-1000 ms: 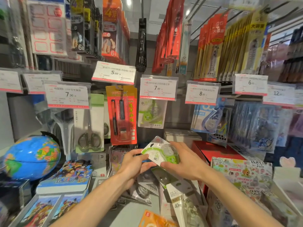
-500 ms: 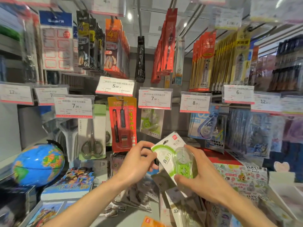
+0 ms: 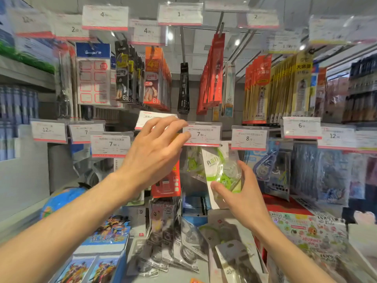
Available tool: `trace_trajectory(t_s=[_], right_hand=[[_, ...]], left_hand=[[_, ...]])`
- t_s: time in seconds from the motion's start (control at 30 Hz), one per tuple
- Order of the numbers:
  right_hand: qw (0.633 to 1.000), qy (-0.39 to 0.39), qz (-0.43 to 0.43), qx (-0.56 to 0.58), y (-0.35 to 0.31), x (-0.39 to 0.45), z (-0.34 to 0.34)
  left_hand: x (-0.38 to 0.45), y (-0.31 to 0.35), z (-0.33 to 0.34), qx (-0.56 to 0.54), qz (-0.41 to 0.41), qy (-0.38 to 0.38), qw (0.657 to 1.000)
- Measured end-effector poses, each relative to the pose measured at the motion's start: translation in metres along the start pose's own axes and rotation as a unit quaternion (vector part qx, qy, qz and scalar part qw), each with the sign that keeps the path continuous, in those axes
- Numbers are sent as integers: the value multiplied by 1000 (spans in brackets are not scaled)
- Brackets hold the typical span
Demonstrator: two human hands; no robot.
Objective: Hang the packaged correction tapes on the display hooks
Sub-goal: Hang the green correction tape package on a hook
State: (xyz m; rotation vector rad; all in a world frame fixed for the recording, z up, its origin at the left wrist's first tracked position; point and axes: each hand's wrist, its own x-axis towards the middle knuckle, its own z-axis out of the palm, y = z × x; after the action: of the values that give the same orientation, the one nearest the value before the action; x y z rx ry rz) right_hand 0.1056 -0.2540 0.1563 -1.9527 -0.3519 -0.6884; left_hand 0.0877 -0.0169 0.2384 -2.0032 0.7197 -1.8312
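My right hand [image 3: 243,190] holds a green-and-white packaged correction tape [image 3: 222,170] upright, its top edge just under the 7.90 price tag [image 3: 202,134]. Behind it another green correction tape package [image 3: 193,162] hangs on the hook. My left hand [image 3: 157,152] is raised with fingers spread, its fingertips at the left edge of that price tag. More packaged correction tapes [image 3: 230,252] lie in a pile on the shelf below.
Red pen packs [image 3: 166,180] hang left of the hook, blue correction tape packs [image 3: 269,164] right of it. Rows of price tags and hanging stationery fill the wall above. A globe [image 3: 61,199] and picture books [image 3: 108,231] sit lower left, patterned boxes [image 3: 306,231] lower right.
My left hand let go of the package and rose to the 7.90 price tag. My right hand lifted the package up towards the hook under that tag.
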Motion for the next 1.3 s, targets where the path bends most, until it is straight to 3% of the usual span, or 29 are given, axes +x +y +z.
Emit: trace_trajectory(t_s=[0.17,0.4,0.8,1.17,1.3], right_hand=[[999,-11,-3,42,-10,-5,-3],[999,-18,-27,14,-7,-10,-10],[989,50,-89,-104,-10,20,38],[992,45,-72,-90,-8,32,49],[998,10,-37,-43,-8,35,45]], left_hand=[[10,-9,10,2,-7,-76,997],[20,-10,11,-42,-26,-13,999],[24,-19,11,-108,-61,-24,992],[16,-18,12,-107,-45,-20,993],[2,-13,13,-77,7,-4,997]])
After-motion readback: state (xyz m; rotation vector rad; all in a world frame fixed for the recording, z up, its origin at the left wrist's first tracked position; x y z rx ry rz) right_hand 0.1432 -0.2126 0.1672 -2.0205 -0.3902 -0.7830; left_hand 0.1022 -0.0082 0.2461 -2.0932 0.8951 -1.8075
